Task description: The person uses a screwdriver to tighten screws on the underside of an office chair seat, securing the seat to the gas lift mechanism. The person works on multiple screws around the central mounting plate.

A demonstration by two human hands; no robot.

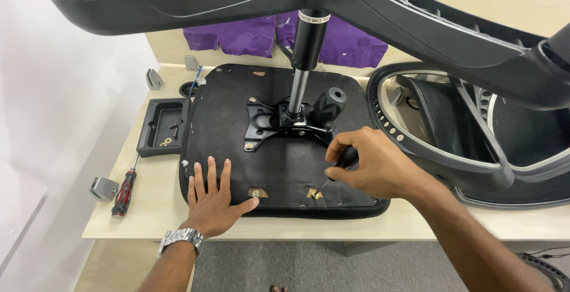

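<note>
1. Head view: an upturned black seat cushion (279, 149) lies on the pale wooden counter (356, 223), its black metal mounting plate (270, 124) and upright gas cylinder (306, 54) at the centre.
2. The left hand (211, 200) lies flat, fingers spread, pressing the cushion's near edge; a metal watch (181, 240) sits on that wrist.
3. The right hand (371, 164) is curled around the dark handle of a screwdriver (333, 176), whose tip meets a screw (313, 194) near the cushion's front edge.
4. A second screw (256, 193) sits just beside the left thumb.
5. Left of the cushion lie a black parts tray (161, 127) with small hardware and a red-handled screwdriver (124, 192).
6. A black chair backrest (475, 143) lies to the right; the chair base (332, 1) spans the top.
</note>
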